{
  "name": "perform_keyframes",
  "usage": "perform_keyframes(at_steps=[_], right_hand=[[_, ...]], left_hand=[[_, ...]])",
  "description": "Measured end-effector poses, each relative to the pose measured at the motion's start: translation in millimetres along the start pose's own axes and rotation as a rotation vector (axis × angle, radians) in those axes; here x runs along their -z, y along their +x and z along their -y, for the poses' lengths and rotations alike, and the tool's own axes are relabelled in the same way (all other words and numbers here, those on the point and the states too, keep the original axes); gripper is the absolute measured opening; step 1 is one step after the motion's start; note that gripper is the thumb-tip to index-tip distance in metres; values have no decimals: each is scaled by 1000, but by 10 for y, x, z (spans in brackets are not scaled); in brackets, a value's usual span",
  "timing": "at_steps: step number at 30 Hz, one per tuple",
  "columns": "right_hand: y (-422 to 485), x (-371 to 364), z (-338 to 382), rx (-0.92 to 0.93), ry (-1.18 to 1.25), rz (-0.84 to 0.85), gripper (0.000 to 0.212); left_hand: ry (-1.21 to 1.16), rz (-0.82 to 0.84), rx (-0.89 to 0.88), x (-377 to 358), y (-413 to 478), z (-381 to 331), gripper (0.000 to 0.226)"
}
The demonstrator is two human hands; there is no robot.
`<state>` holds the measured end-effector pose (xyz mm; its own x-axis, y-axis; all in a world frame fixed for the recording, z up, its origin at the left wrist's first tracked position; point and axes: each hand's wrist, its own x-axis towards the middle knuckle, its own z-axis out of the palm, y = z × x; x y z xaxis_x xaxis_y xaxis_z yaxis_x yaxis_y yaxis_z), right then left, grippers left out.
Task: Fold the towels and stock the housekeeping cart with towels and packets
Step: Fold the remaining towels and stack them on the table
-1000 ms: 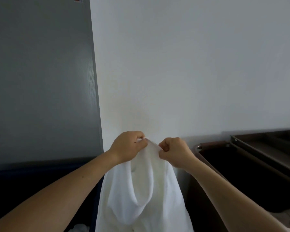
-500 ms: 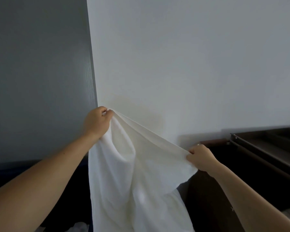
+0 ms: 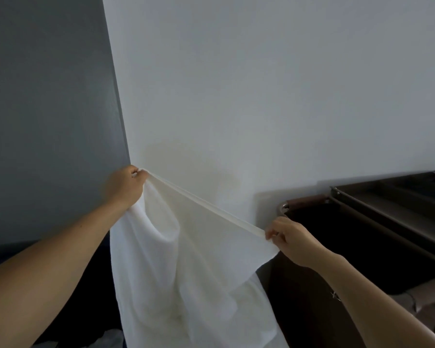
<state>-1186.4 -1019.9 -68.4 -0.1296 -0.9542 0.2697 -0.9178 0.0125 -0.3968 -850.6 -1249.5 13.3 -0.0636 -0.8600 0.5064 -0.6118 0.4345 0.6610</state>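
Observation:
A white towel [image 3: 194,267] hangs in the air in front of me, its top hem pulled taut in a line sloping down to the right. My left hand [image 3: 126,187] pinches the hem's upper left end, up by the wall corner. My right hand [image 3: 291,239] pinches the hem's lower right end, just in front of the cart. The rest of the towel drapes down in loose folds and runs out of the frame at the bottom. The dark brown housekeeping cart [image 3: 387,222] stands at the right, its top tray and a deep dark bin visible.
A white wall [image 3: 261,96] fills the view ahead, with a grey panel [image 3: 48,109] to its left. More white cloth [image 3: 108,340] lies low at the bottom left in a dark area. The cart's metal rail corner [image 3: 283,207] sits close behind my right hand.
My hands, together at the towel's top a second ago, have pulled apart. The left went up and left, the right moved right and down, stretching the hem tight.

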Motion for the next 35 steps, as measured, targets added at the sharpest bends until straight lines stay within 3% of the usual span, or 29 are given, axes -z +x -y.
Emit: perform_keyframes(at_steps=[9,13,19,25,29,31,33,35], right_hand=[[23,21,0,-33,-53,86,18],[-49,28,-43,-72,-48,137,32],[-141,182,-131,-135,207,-341,24],[-121,342,-106,-237,588,-524,11],[-90,382,-146,-301,525,-437,19],[-92,390,-165,-353,546,-343,23],[-114,412,-201,-415,550,-271,10],[-162,440,-237,-462,586,-258,3]], left_hand=[[-2,-8,-54,-61,62,14,40],[10,-10,-37,-78,85,18,42],[-25,44,-26,-39,87,120,40],[-62,86,-42,42,99,165,43],[-71,128,-33,64,50,160,52],[-63,160,-27,16,38,176,46],[-17,185,10,-33,42,244,34],[25,211,82,-44,15,341,38]])
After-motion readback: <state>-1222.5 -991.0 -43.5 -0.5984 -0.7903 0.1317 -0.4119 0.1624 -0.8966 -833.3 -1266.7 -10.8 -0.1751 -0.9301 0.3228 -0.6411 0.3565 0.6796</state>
